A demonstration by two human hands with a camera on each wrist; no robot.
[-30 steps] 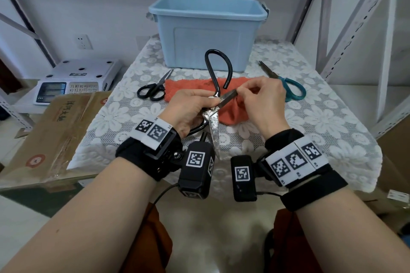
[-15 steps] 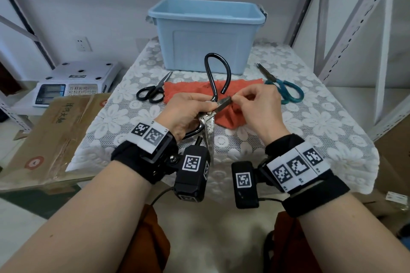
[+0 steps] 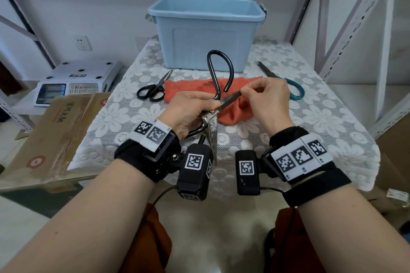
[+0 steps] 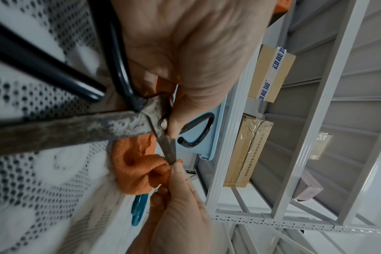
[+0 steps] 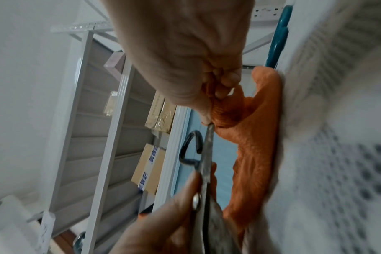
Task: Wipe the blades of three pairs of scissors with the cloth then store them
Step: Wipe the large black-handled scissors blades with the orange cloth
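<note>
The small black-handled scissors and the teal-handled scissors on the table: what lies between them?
In the head view, the orange cloth lies between them, and above it both hands hold the big rusty scissors spread open.

Left hand (image 3: 189,109): raised above the table edge, palm turned inward, fingers curled round the pivot and lower handle of the large scissors (image 3: 211,126); thumb pressed beside the rivet. Forearm bare, reaching forward from lower left; black strap with a checkered marker band and a camera module at the wrist.

Right hand (image 3: 269,101): level with the left, just beside it, back of hand upward. Thumb and fingers (image 4: 176,169) bunched in a pinch on the tip of one blade, a fold of orange cloth (image 5: 257,137) caught in the pinch. Forearm bare, entering from lower right; same black strap, marker band and camera module.
</note>
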